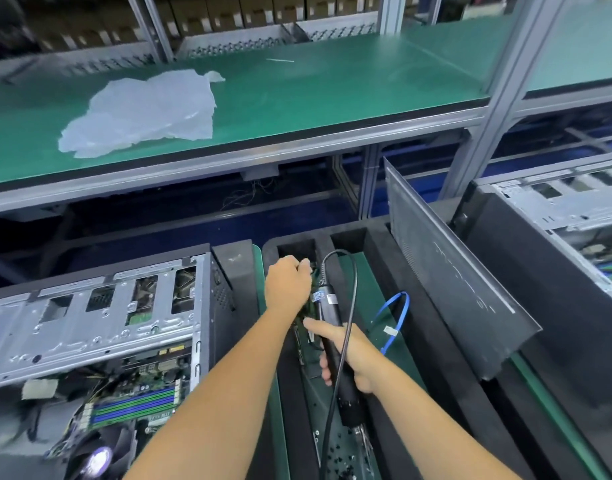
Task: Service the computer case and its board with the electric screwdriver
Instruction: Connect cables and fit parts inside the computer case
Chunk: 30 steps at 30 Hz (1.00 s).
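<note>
1. Green shelf (297,91) spans above our desk (377,292); the open computer case (100,323) sits left, its board (138,403) exposed.
2. Our right hand (353,358) wraps the electric screwdriver (335,348), index finger extended; our left hand (287,284) curls into a foam tray (349,237) pocket, contents hidden.
3. We should pick one screw cleanly and keep the cord clear.

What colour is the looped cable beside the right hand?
Blue looped cable, clearest in the head view.
</note>
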{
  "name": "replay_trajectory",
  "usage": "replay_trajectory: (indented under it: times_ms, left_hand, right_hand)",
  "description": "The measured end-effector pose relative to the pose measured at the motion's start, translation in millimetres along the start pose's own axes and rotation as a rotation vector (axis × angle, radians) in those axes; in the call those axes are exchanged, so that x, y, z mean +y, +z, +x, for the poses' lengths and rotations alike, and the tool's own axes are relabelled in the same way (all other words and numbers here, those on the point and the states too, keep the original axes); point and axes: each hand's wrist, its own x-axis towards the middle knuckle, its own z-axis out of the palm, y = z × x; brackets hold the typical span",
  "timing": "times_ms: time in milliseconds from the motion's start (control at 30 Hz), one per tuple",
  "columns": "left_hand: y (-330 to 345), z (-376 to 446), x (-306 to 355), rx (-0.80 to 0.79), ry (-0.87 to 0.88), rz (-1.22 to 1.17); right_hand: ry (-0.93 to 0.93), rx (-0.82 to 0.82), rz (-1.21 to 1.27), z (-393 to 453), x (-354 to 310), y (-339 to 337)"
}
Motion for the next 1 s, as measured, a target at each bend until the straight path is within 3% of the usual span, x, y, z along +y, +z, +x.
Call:
replay_trajectory:
  times_ms: [400, 533, 800, 900, 1000]
  left_hand:
    - [-121.6, -2.5, 6.4, 0.370, -0.062, -0.296]
    - [-139.5, -5.9, -0.8, 0.524, -0.010, -0.429]
    - [-154.4, -11.1, -12.1, 0.451, 0.028, -0.511]
    - [-155.3, -11.4, -11.1, 0.420, 0.013, -0.568]
    - [-158.0, -12.9, -9.9, 0.375, 0.024, -0.592]
  right_hand:
    - [0.095, 0.007, -0.013, 3.4, 31.8, 98.8]
    - [0.017, 0.094, -0.287, 10.3, 43.5, 115.7]
    - [-0.011, 0.222, -0.701, 16.7, 32.3, 125.9]
    - [-0.014, 0.116, -0.736, 16.4, 35.1, 116.8]
    - [-0.134, 0.133, -0.817, 17.2, 40.5, 107.1]
